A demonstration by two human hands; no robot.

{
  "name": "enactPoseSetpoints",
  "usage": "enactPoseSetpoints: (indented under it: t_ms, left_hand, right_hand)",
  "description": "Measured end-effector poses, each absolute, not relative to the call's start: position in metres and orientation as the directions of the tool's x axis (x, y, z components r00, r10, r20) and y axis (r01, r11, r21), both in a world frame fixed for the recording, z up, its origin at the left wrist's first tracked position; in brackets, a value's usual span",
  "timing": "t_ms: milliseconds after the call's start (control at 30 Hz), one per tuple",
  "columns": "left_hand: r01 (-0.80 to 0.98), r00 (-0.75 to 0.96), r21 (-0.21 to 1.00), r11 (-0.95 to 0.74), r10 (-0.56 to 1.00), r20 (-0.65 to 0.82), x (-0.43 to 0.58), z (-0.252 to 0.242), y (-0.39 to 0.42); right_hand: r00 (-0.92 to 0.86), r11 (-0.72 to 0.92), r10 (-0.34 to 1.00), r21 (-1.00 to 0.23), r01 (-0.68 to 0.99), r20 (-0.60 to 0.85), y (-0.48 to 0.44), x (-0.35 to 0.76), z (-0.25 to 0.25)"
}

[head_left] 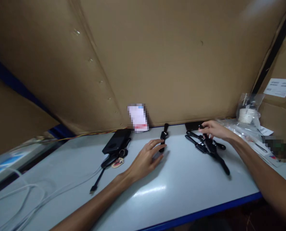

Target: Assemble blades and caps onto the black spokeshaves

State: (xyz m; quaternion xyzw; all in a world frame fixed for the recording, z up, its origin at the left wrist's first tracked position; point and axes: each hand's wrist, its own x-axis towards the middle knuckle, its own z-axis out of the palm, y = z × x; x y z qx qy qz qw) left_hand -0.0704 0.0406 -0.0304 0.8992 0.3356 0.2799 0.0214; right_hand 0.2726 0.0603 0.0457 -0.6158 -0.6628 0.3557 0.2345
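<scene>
My left hand reaches over the table with its fingers spread. Its fingertips overlap the lower part of a black wristwatch lying near the back wall; I cannot tell whether they touch it. On the right, my right hand pinches the upper strap end of another black watch, whose other strap end points toward the front edge. Beneath and beside that one, more black watches lie with their straps stretched out, partly covered by it.
A black box-shaped device with a short USB cable lies on the left. A blurred-out phone screen leans against the cardboard wall. White cables curl at the left. Clear plastic bags and a white cup-like roll stand at the right.
</scene>
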Motion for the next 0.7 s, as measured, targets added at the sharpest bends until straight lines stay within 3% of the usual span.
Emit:
enactPoseSetpoints:
  t_ms: [267,333,500,700]
  left_hand:
    - [0.410,0.710,0.257,-0.875,0.483,0.513,-0.048,-0.012,0.002]
    - [0.300,0.812,0.249,-0.921,0.384,0.440,-0.038,-0.002,-0.019]
    - [0.124,0.985,0.276,-0.953,0.153,0.083,-0.022,0.018,-0.052]
    - [0.250,0.966,0.295,-0.922,0.259,-0.010,-0.020,0.013,-0.044]
  right_hand:
    - [-0.211,-0.029,0.964,-0.854,0.520,-0.161,0.049,0.198,-0.010]
    - [-0.192,-0.023,0.971,-0.858,0.513,-0.141,0.050,0.196,-0.016]
    - [-0.157,0.017,0.985,-0.870,0.493,-0.069,0.051,0.197,-0.016]
    - [-0.088,0.155,0.988,-0.799,0.581,0.128,0.058,0.208,0.002]
